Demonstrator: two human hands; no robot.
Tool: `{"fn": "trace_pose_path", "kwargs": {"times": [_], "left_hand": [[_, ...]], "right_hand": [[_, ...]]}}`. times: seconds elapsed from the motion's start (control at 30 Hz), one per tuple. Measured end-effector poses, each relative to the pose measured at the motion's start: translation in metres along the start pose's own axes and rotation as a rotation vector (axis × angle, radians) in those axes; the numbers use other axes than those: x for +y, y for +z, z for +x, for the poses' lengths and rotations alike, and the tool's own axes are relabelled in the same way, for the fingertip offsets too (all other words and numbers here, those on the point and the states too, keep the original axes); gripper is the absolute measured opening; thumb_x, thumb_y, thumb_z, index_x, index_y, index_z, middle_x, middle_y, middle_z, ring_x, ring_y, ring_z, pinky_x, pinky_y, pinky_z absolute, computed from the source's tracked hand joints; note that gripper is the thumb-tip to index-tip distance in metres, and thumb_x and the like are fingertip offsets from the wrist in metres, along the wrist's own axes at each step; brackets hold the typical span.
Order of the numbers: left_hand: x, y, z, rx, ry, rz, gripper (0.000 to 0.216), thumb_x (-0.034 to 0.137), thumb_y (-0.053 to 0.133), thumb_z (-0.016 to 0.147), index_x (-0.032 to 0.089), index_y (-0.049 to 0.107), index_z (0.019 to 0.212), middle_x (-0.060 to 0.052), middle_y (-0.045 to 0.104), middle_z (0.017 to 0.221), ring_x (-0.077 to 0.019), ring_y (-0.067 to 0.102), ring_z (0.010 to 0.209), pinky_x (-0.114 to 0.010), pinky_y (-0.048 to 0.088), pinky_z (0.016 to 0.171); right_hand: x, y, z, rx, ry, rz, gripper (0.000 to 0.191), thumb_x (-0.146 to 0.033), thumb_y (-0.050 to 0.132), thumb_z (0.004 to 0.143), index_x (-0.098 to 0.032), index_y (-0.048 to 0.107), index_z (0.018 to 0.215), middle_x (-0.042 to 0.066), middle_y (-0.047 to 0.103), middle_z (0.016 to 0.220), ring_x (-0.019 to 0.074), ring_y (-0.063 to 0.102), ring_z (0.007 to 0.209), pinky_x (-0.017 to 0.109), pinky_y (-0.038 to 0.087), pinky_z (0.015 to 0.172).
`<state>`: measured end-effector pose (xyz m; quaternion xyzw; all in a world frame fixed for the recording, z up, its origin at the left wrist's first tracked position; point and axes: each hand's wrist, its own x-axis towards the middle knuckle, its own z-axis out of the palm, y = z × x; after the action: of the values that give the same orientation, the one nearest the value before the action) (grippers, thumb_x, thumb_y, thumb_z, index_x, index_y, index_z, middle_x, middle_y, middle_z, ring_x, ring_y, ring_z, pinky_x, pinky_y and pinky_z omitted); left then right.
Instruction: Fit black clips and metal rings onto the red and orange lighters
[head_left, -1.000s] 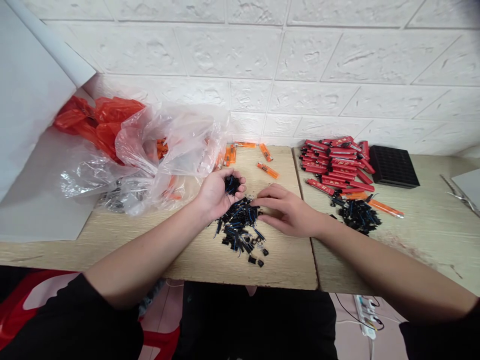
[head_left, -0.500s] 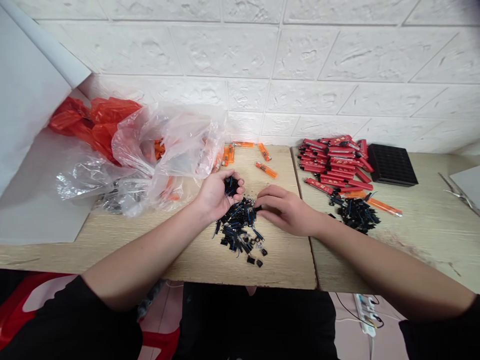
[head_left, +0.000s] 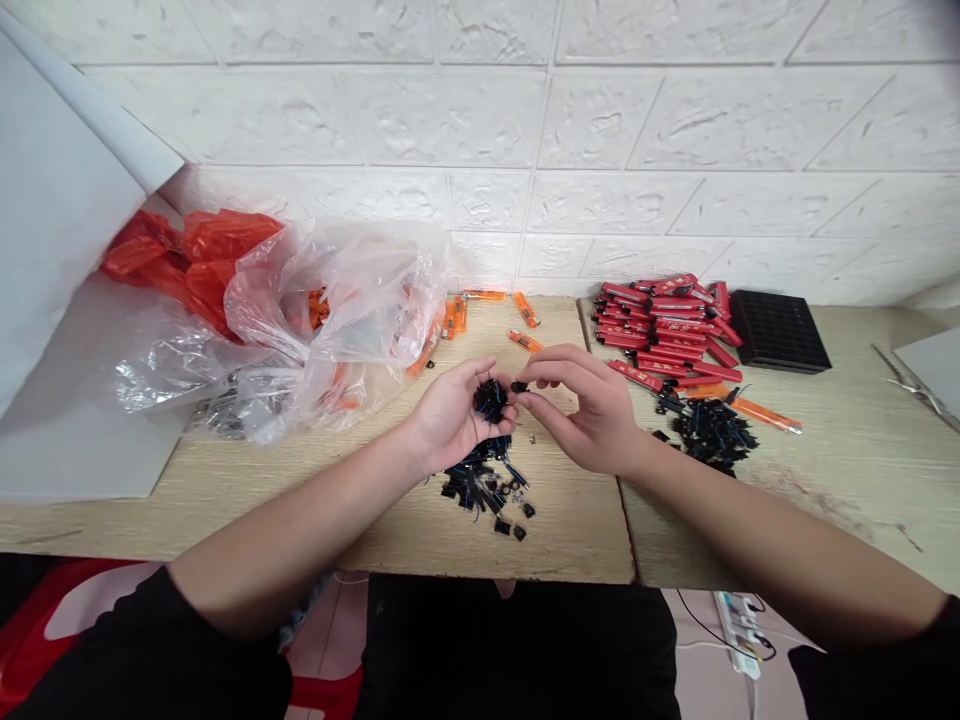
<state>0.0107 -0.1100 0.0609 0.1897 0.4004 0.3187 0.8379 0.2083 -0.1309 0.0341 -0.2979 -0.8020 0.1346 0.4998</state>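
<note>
My left hand (head_left: 452, 414) is cupped palm-up above the wooden table (head_left: 300, 490), its fingers curled round a clump of small black parts (head_left: 490, 397). Just to its right, my right hand (head_left: 587, 410) pinches one small black part (head_left: 518, 386) between thumb and forefinger, almost touching the left hand. Below both hands a loose pile of small black parts with blue wires (head_left: 484, 484) lies on the table.
Clear plastic bags (head_left: 337, 300) holding orange pieces sit at the left, with red plastic (head_left: 180, 250) behind. Loose orange lighters (head_left: 525, 310) lie near the wall. A stack of red lighters (head_left: 664, 320), a black tray (head_left: 780, 330) and a second black-part pile (head_left: 709, 430) are right.
Both hands have risen off the pile and come together. My right hand picked a single black part from the pile and now holds it beside my left hand's handful.
</note>
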Motion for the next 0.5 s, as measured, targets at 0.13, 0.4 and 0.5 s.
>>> {"fn": "trace_pose_path", "kwargs": {"times": [0.13, 0.4, 0.5], "left_hand": [[-0.01, 0.002, 0.0, -0.076, 0.021, 0.006, 0.031, 0.031, 0.052, 0.107, 0.012, 0.07, 0.089, -0.006, 0.062, 0.077, -0.0141, 0.059, 0.058, -0.026, 0.054, 0.053], [-0.016, 0.0, 0.004, -0.048, 0.032, -0.007, 0.025, 0.02, 0.053, 0.104, 0.012, 0.075, 0.107, -0.008, 0.067, 0.087, -0.0115, 0.062, 0.063, -0.019, 0.052, 0.052], [-0.008, -0.001, 0.003, -0.008, 0.018, -0.024, 0.022, 0.019, 0.054, 0.103, 0.011, 0.07, 0.09, -0.005, 0.059, 0.075, -0.0094, 0.055, 0.054, -0.017, 0.046, 0.045]], "right_hand": [[-0.001, 0.014, -0.002, -0.05, -0.051, 0.07, 0.024, -0.017, 0.071, 0.103, -0.023, 0.072, 0.125, 0.012, 0.077, 0.115, 0.0247, 0.074, 0.107, 0.044, 0.065, 0.092], [-0.002, 0.018, -0.004, -0.064, -0.034, 0.046, 0.028, -0.022, 0.071, 0.103, -0.026, 0.07, 0.131, 0.012, 0.074, 0.123, 0.0268, 0.073, 0.112, 0.049, 0.063, 0.097], [-0.002, 0.013, -0.004, -0.024, 0.001, 0.033, 0.03, -0.021, 0.073, 0.1, -0.024, 0.067, 0.13, 0.013, 0.072, 0.12, 0.0275, 0.07, 0.11, 0.048, 0.061, 0.094]]}}
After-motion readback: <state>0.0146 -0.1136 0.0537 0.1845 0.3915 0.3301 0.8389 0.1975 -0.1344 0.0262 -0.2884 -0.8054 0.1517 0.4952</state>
